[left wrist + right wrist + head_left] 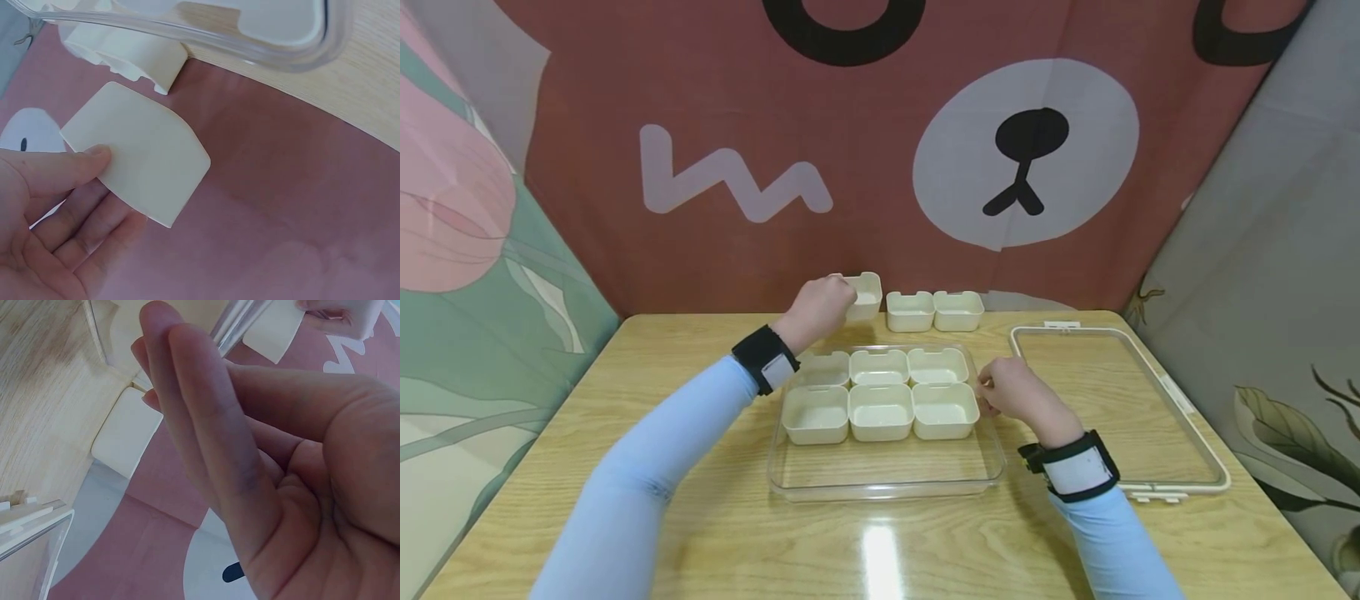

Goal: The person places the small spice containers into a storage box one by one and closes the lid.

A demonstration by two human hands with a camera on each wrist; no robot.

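My left hand (820, 310) pinches a small cream bin (863, 297) and holds it up at the table's back edge. In the left wrist view, the thumb presses the side of that cream bin (140, 153), with the fingers behind it. In front of it lies a clear tray (887, 490), where several cream bins (882, 414) stand in two rows. Beside the tray's right wall is my right hand (1018, 396). In its wrist view, the right hand (250, 462) has fairly straight fingers and grips nothing; whether it touches the tray I cannot tell.
Two more cream bins (935, 312) stand side by side at the back edge, against a brown bear-print cloth (865, 167). A clear lid with a white frame (1176, 392) lies at the right of the wooden table (715, 517).
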